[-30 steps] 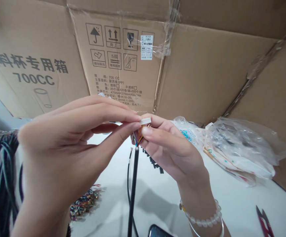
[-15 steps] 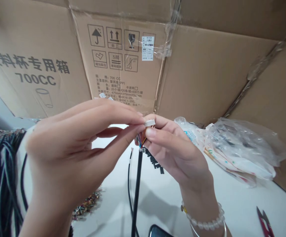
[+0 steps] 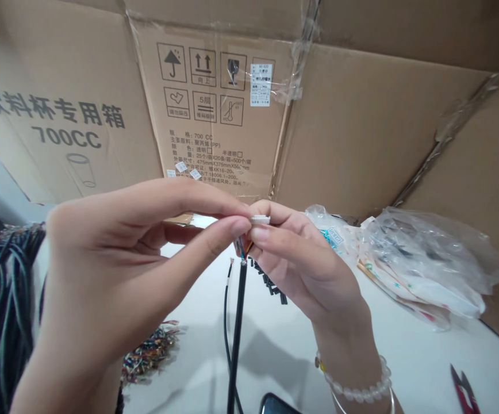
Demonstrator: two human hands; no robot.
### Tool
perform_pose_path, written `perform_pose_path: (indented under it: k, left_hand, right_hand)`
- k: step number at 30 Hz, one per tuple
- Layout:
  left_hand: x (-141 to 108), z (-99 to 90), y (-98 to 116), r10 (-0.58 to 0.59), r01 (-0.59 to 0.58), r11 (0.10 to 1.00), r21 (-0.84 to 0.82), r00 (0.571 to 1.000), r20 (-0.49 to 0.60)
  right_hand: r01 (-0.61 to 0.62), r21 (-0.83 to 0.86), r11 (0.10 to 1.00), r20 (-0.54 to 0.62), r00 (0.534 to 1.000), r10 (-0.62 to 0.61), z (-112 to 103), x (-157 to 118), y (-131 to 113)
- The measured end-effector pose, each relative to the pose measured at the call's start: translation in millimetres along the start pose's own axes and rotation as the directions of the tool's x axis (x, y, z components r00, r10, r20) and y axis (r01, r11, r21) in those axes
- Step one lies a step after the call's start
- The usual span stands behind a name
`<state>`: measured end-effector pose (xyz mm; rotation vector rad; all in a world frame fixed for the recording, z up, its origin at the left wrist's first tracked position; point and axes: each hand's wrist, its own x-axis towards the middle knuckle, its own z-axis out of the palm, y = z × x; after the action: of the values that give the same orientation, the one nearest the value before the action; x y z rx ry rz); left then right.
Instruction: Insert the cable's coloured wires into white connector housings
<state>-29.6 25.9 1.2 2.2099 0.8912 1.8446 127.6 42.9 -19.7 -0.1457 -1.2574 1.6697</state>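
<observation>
Between my two hands is a small white connector [image 3: 260, 219]. My left hand [image 3: 146, 247] pinches its left end with thumb and index finger. From the right, my right hand [image 3: 301, 259] has its thumb and fingers closed on the connector and the thin coloured wires [image 3: 244, 246] below it. These wires fan out of the stripped top of a black cable [image 3: 239, 322], which hangs down toward the bottom edge. Fingertips partly cover the connector and wire ends, so I cannot tell how many wires sit in it.
A second black cable [image 3: 226, 310] lies behind. At left are bundled black cables [image 3: 6, 310] and a heap of coloured wire ends [image 3: 152, 351]. Short black pieces [image 3: 271, 282], plastic bags [image 3: 422, 259], red snips [image 3: 465, 391] and a phone [image 3: 275, 404] rest on the white table. Cardboard boxes [image 3: 361, 126] stand behind.
The connector has turned slightly to lie more level, and my right thumb has come up against it. My left thumb has moved up a little. The view has shifted slightly.
</observation>
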Motion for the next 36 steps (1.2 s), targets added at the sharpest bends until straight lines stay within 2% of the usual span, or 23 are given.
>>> perform_pose_path:
  k: [9, 15, 18, 22, 27, 33, 36]
  left_hand:
    - [-0.1, 6.1, -3.0, -0.134, 0.131, 0.984, -0.120, 0.991, -0.017]
    - [3.2, 9.6, -8.5, -0.226, 0.242, 0.932, -0.269, 0.970, 0.087]
    - [3.6, 9.4, -7.6, -0.256, 0.276, 0.922, -0.272, 0.961, 0.109]
    - [3.3, 11.1, -6.4, -0.296, 0.305, 0.908, -0.286, 0.952, 0.077]
    - [4.2, 13.6, -8.2, -0.310, 0.333, 0.889, -0.315, 0.943, 0.122]
    - [0.6, 15.5, -3.7, -0.363, 0.347, 0.892, -0.290, 0.932, -0.004]
    - [-0.1, 16.7, -1.3, -0.361, 0.342, 0.887, -0.312, 0.933, -0.004]
  right_hand:
    - [0.025, -0.031, 0.999, -0.018, 0.999, -0.026, 0.2, 0.6, 0.2]
    - [0.033, -0.043, 0.999, -0.018, 0.999, -0.034, -0.6, 1.0, -0.1]
    - [0.034, -0.055, 0.998, -0.021, 0.999, -0.036, -1.0, 1.4, 0.7]
    - [0.049, -0.089, 0.995, -0.057, 0.997, -0.054, 0.0, 1.4, 1.7]
    - [0.022, -0.123, 0.992, -0.154, 0.987, -0.041, 5.5, 1.3, 1.7]
    - [0.032, -0.144, 0.989, -0.226, 0.972, -0.065, 16.7, -2.8, 2.0]
    - [0.051, -0.162, 0.985, -0.273, 0.957, -0.094, 20.5, -4.1, 3.1]
